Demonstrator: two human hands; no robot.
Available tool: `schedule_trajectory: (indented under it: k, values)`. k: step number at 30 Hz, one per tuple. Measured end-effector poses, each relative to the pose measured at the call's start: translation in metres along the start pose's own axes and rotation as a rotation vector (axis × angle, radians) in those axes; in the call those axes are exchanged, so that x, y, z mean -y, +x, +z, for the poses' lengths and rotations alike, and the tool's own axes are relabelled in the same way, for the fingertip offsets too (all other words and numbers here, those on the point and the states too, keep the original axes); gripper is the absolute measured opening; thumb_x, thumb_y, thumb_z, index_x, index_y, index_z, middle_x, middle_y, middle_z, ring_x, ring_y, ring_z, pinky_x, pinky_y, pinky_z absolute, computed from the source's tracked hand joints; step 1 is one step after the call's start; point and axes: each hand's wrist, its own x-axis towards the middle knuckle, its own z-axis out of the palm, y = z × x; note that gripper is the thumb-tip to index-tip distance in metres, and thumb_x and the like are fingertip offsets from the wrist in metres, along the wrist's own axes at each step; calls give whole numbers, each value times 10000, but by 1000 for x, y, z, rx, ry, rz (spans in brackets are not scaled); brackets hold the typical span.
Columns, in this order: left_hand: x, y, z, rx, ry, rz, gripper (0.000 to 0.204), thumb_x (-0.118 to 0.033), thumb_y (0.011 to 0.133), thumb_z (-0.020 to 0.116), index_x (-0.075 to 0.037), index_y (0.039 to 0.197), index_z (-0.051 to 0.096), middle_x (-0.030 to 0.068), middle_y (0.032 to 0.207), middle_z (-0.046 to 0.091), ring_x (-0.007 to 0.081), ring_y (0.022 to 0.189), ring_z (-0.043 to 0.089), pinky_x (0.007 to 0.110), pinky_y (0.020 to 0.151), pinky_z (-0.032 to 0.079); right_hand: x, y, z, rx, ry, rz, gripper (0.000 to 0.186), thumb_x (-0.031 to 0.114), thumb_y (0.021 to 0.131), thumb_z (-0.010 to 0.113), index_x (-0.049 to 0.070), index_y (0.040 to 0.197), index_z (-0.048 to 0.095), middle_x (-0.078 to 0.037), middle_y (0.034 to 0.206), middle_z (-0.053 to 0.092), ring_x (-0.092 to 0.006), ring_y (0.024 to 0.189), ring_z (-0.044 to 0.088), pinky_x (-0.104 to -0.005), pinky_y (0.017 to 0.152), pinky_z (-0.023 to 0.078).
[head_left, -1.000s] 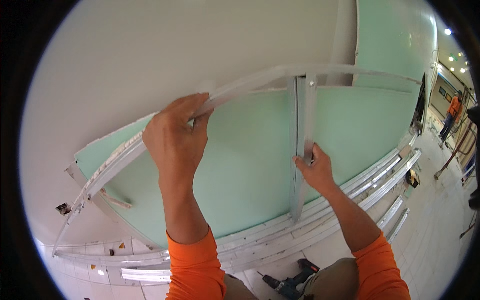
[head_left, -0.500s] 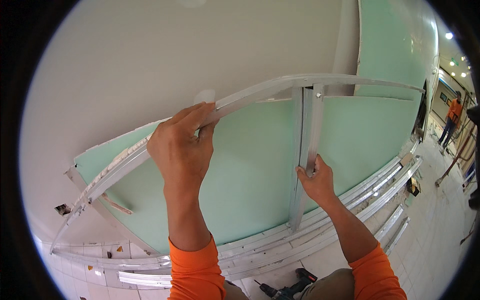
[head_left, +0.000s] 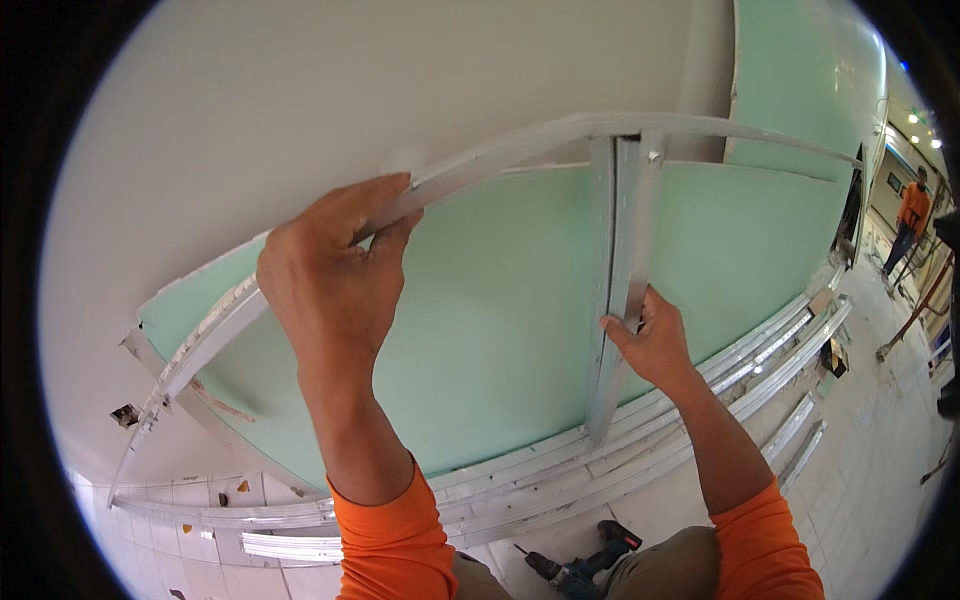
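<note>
A long metal rail (head_left: 520, 142) spans the view in front of me, bent into an arc by the lens. My left hand (head_left: 340, 250) pinches its left stretch, thumb below and fingers over the top. Beneath the rail's middle hangs an upright metal stud (head_left: 612, 240), fixed near a screw at its top. Around the lower half of that stud my right hand (head_left: 655, 338) is closed, thumb on the front. Behind both stands a green plasterboard sheet (head_left: 490, 310), leaning on the pale wall (head_left: 400, 80).
Several loose metal profiles (head_left: 560, 505) lie along the floor at the sheet's foot. A cordless drill (head_left: 580, 565) rests on the tiles by my knee. At the far right a person in orange (head_left: 912, 215) stands near metal scaffolding (head_left: 915, 310). Scraps dot the left floor.
The rail and stud sit higher in view, with the stud slightly farther right. My left hand has shifted up and left; my right hand stays on the stud.
</note>
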Motion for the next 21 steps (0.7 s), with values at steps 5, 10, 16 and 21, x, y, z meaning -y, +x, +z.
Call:
schedule_trajectory:
  k: [5,10,16,21]
  values:
    - [4,-1,2,12,-17,73,282,-62,786,853,-99,1064,827,77,914,801,155,778,745,273,686,536,-4,-3,3,-39,-21,51,270,124,883,781,-10,1055,623,-143,849,708,-174,760,673,-337,715,530]
    - [8,-1,3,0,3,89,267,-64,779,857,-87,1043,824,76,915,799,156,782,746,272,693,543,13,-7,4,-4,74,102,416,126,897,787,-19,1239,600,-155,1014,721,-207,896,696,-355,820,545]
    - [10,-2,6,-48,33,130,254,-82,788,863,-84,1037,818,71,925,796,161,792,744,278,704,547,7,-46,-1,-288,-180,-380,664,138,870,814,14,1449,516,-176,1241,667,-334,1101,674,-462,942,533]
    - [9,-4,10,-58,74,110,258,-110,814,860,-94,1069,816,65,931,791,156,811,736,299,719,546,-43,-123,-1,322,-266,-768,440,185,879,797,66,1274,645,-140,1180,691,-323,1027,685,-472,860,550]
